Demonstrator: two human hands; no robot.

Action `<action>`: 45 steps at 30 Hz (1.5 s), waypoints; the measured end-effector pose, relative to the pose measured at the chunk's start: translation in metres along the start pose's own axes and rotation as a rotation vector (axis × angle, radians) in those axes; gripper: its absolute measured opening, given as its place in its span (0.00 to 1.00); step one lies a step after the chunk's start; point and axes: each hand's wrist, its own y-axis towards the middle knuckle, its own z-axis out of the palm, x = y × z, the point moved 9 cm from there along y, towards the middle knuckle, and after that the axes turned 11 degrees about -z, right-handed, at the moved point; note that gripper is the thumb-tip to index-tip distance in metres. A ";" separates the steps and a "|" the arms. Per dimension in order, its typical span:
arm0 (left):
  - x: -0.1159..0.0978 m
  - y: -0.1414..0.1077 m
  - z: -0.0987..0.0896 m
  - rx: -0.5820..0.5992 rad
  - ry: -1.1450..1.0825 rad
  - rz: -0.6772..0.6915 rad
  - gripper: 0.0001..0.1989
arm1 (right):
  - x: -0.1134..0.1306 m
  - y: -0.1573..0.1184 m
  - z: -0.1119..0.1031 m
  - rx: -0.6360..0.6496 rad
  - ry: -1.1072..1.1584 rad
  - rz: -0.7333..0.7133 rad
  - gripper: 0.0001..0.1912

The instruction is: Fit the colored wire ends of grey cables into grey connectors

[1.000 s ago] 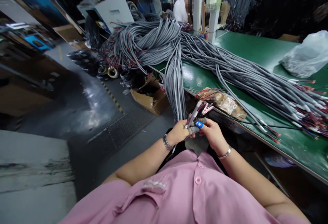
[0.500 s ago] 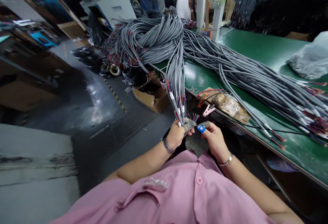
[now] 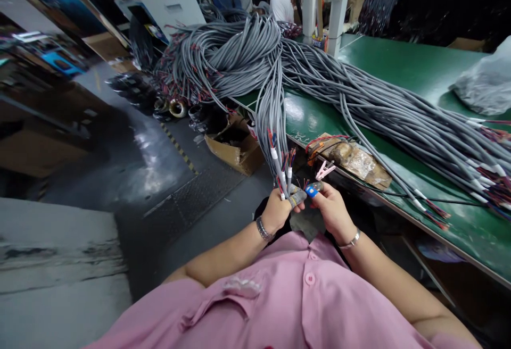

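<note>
Several grey cables (image 3: 271,109) hang over the table's edge toward me, with white bands and coloured wire ends. My left hand (image 3: 281,208), with grey coverings on its thumb and finger, is closed around the ends of these cables. Thin coloured wires (image 3: 306,183) fan out between my two hands. My right hand (image 3: 331,205) pinches at these wires; a blue wrap (image 3: 311,191) is on its thumb and a grey cover on its forefinger. The exact wire between the right fingertips is too small to make out.
A large heap of grey cables (image 3: 231,56) lies on the green table (image 3: 399,67). Near its edge are a pink clip (image 3: 325,169) and a taped brown bundle (image 3: 351,163). A cardboard box (image 3: 231,152) stands on the floor. Someone in white (image 3: 281,1) is at the back.
The right hand has moved slightly left and up, closer to the left hand. The wire fan between them looks smaller, and the cable ends above the left hand have spread apart a little.
</note>
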 end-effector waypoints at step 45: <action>0.001 -0.004 -0.006 -0.104 0.024 0.026 0.15 | -0.011 -0.006 0.007 -0.058 0.166 0.046 0.14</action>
